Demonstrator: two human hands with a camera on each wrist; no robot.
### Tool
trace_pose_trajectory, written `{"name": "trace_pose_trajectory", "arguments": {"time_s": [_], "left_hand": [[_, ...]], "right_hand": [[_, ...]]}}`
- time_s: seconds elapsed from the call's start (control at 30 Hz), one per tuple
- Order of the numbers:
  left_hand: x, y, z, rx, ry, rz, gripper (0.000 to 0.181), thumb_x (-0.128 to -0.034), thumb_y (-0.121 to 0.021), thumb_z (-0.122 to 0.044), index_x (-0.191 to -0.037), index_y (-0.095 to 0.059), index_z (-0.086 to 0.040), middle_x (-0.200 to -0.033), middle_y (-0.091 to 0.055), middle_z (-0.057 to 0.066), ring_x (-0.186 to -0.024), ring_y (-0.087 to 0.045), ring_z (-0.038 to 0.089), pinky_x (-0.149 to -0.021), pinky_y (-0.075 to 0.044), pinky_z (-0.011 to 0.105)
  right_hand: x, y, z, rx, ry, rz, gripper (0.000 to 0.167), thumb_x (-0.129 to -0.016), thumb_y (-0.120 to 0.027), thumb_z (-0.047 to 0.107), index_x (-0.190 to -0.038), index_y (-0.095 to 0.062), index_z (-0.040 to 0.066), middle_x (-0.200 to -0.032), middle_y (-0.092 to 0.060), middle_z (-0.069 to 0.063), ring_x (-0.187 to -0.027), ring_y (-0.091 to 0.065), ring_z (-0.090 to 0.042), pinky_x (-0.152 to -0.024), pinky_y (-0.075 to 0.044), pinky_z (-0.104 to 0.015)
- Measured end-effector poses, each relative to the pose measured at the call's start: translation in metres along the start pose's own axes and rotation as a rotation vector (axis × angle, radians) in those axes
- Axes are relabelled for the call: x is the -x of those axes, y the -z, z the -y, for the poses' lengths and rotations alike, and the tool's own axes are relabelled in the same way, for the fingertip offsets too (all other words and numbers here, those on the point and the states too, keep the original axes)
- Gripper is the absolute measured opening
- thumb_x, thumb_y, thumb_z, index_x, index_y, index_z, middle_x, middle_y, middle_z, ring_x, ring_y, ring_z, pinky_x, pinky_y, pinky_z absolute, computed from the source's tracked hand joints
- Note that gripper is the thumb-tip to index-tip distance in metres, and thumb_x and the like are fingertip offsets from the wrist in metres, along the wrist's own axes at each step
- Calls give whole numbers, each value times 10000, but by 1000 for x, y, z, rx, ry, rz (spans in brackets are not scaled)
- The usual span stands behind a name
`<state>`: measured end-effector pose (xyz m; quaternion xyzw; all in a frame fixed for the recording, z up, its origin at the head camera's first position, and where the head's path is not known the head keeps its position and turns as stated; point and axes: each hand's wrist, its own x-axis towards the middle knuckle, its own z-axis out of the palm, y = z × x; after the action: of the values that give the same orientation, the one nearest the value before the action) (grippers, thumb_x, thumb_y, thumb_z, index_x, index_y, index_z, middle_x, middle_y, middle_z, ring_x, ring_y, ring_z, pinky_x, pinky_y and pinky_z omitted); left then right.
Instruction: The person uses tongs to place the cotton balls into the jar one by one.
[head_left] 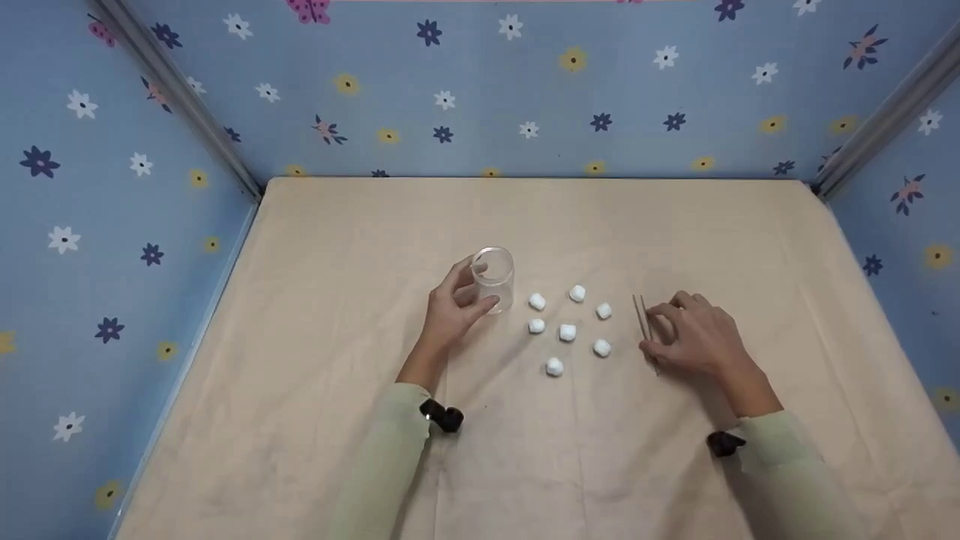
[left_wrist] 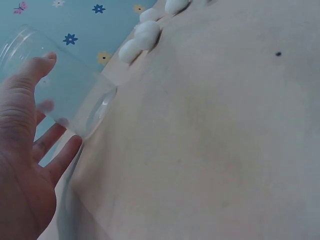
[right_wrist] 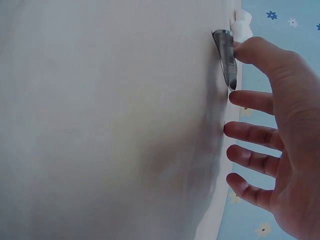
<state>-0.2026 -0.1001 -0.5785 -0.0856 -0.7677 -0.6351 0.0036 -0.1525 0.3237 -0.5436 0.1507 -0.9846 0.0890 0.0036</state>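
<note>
My left hand (head_left: pixel 448 315) holds a clear plastic cup (head_left: pixel 501 282), thumb on the near side and fingers round the back. The cup's mouth faces up; whether its base touches the table is unclear. Several white cotton balls (head_left: pixel 568 332) lie scattered between the hands. Right of them lies a pair of metal tweezers (right_wrist: pixel 227 55), its two tips pointing away from me. My right hand (head_left: pixel 697 334) is at the tweezers, thumb against one side and index fingertip close to the other, with a gap between them. The other fingers are spread in the right wrist view.
A beige cloth covers the table (head_left: pixel 322 247). Blue walls (head_left: pixel 495 97) with flower prints rise at the back, left and right, with grey posts (head_left: pixel 187 97) at the back corners. Each wrist wears a small black camera (head_left: pixel 442 416).
</note>
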Motion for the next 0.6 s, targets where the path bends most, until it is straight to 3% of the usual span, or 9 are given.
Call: {"name": "trace_pose_trajectory", "arguments": {"time_s": [0.17,0.43,0.6], "left_hand": [[-2,1,4,18,16,0,719,-977,-874,-86,-1620,-552,-94,-1484,-701,210,-1379,-742,428,-1223,-611,577],[-4,2,7,63,44,-7,700,-973,-874,-67,-1604,-572,-75,-1472,-706,206,-1370,-742,406,-1225,-614,538],[-4,2,6,77,66,1,710,-965,-882,-74,-1605,-576,-101,-1499,-699,198,-1389,-726,391,-1237,-605,534]], "right_hand": [[0,-2,1,-11,-7,7,493,-926,-838,416,-1307,-798,106,-1139,-707,-161,-987,-666,-370,-661,-577,-509],[-1,-2,0,-52,-19,15,406,-948,-815,325,-1299,-799,121,-896,-669,-57,-754,-572,-208,-589,-476,-381],[-2,-2,-1,-79,-25,10,343,-958,-801,264,-1274,-810,130,-868,-686,-43,-732,-595,-209,-573,-493,-406]]}}
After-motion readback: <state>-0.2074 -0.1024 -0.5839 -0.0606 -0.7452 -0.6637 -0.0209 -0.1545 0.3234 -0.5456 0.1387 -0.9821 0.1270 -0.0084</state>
